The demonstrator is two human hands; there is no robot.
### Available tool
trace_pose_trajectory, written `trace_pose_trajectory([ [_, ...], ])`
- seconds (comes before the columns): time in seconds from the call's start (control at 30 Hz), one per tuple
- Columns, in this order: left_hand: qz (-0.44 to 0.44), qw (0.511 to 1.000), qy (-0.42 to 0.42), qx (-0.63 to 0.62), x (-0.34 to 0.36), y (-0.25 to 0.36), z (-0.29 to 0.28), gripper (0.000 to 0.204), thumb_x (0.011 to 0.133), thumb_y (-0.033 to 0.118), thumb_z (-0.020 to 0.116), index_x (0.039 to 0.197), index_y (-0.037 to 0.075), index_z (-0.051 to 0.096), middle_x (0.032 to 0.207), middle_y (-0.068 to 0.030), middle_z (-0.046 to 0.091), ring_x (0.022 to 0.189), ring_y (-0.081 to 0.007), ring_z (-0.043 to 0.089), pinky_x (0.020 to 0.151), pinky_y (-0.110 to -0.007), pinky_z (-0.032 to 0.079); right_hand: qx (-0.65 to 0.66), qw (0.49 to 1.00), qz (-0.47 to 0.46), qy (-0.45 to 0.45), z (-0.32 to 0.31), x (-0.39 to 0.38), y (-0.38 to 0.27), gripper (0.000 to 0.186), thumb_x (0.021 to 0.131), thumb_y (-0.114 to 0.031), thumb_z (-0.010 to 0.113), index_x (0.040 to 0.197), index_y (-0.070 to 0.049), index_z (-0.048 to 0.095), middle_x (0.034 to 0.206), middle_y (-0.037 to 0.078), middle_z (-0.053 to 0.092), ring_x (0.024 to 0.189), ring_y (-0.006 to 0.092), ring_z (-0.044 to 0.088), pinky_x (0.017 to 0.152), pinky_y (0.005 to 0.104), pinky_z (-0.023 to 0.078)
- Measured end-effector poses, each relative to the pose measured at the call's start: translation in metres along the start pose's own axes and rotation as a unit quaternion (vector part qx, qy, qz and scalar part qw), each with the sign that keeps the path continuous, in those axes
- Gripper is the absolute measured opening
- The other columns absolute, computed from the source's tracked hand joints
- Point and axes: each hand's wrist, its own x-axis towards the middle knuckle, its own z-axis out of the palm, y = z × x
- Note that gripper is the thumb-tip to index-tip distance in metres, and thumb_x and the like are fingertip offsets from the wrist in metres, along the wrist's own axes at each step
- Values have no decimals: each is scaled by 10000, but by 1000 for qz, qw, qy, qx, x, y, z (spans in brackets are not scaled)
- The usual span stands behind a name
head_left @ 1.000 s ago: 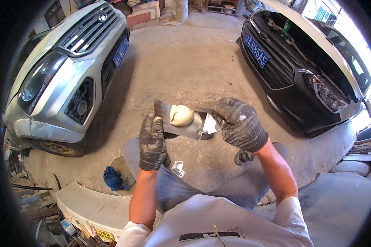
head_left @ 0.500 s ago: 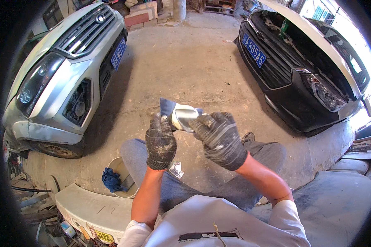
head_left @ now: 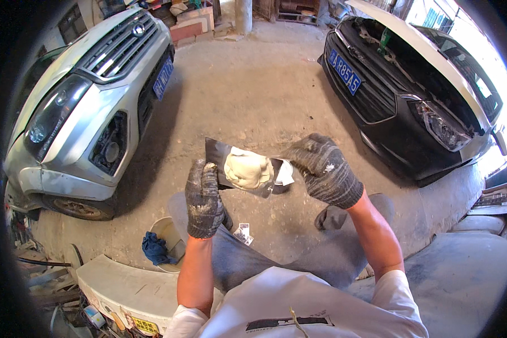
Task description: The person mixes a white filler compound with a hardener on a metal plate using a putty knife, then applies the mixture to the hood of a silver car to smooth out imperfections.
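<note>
My left hand, in a dark work glove, is closed on the left edge of a thin dark mixing plate. A thick mound of cream-coloured putty lies on the plate. My right hand, gloved too, is closed beside the plate's right end, apart from my left. Its fingers pinch what looks like a thin putty spreader, mostly hidden by the glove. A whitish smear shows between the mound and my right fingers. Both gloves carry pale smudges.
A silver car stands at the left and a black-fronted car with raised hood at the right. A bucket with a blue cloth sits by my left leg. Car panels lie at the lower right, a pale bumper lower left.
My right hand has moved right, off the plate, uncovering the putty mound. The plate has tilted to show more of its face, and my left hand has shifted slightly left.
</note>
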Motion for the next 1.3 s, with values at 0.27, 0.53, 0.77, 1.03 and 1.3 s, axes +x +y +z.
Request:
trace_pose_trajectory([
  [0.27, 129, 958, 41, 252, -5, -15, 15, 387, 896, -10, 568, 1278, -56, 537, 1213, -277, 564, 964, -390, 590, 844, -458, 487, 403, 824, 384, 108, 59, -16, 1, 162, 971, -61, 542, 1118, -20, 597, 873, 34, 647, 774, 88, 579, 662, 269, 504],
  [0.53, -40, 982, -120, 142, 51, -58, 69, 194, 953, 86, 510, 1104, -17, 576, 838, -233, 647, 678, -400, 617, 617, -453, 491, 394, 804, 445, 4, 156, 20, 87, 176, 977, -132, 531, 1067, 0, 605, 859, 79, 657, 770, 127, 593, 703, 297, 499],
  [0.77, -96, 969, -216, 71, 139, -103, 94, 216, 950, 113, 537, 1130, -3, 570, 846, -234, 642, 721, -424, 632, 617, -479, 495, 338, 852, 400, -10, 188, 104, 154, 208, 965, -131, 539, 1103, 16, 592, 886, 149, 663, 814, 191, 614, 743, 338, 500],
  [1.03, -42, 980, -164, 107, 238, -54, 27, 222, 905, 48, 582, 1114, -24, 557, 828, -233, 632, 707, -433, 616, 617, -487, 491, 402, 809, 421, -76, 122, 247, 133, 167, 984, -156, 541, 1013, 0, 591, 742, 46, 609, 645, 102, 588, 548, 288, 479],
  [1.3, -8, 968, -87, 234, 352, 25, -96, 184, 913, 47, 550, 1084, -20, 563, 787, -222, 620, 686, -416, 608, 596, -485, 477, 462, 792, 399, 6, 10, 441, 65, 140, 983, -138, 538, 963, -4, 572, 724, 36, 600, 610, 109, 563, 563, 272, 456],
])
